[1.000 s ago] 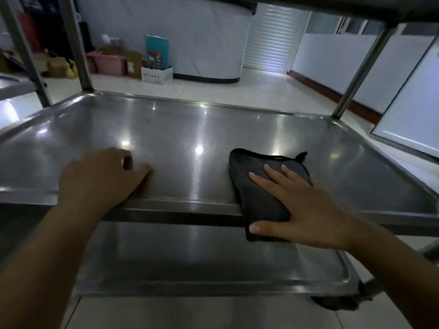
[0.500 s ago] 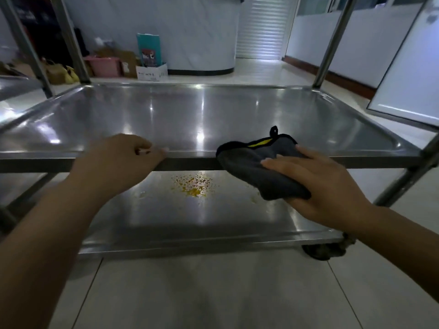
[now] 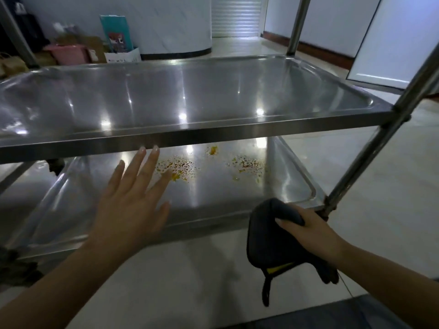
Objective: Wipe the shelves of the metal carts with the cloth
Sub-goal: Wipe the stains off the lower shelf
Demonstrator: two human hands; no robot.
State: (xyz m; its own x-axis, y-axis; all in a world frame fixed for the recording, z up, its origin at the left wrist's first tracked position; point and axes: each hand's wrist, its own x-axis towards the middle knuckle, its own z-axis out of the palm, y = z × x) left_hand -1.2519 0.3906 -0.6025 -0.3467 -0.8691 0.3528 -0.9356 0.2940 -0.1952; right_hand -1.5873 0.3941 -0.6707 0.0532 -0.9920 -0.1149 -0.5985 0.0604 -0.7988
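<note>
Head cam: looking down at the steel cart
Left hand [image 3: 129, 207]: my fingers spread flat, held in front of the lower shelf [image 3: 225, 198]
Right hand [image 3: 308, 230]: my fingers curled round the cloth [image 3: 268, 243], near the shelf's front right corner
Cloth: dark, soft, folded, yellow tag, loop dangling
Upper shelf [image 3: 190, 96]: smooth shiny tray with rounded rim
Lower shelf: gritty yellow-orange crumbs [image 3: 177, 168] scattered

You are in a commercial or institutional service room, not a home. A stainless-steel cart [image 3: 213, 129] stands on pale glossy floor tiles [image 3: 370, 186]. Behind it are a curved marble-look counter [image 3: 166, 22], a roller shutter [image 3: 235, 15] and boxes [image 3: 121, 55].
</note>
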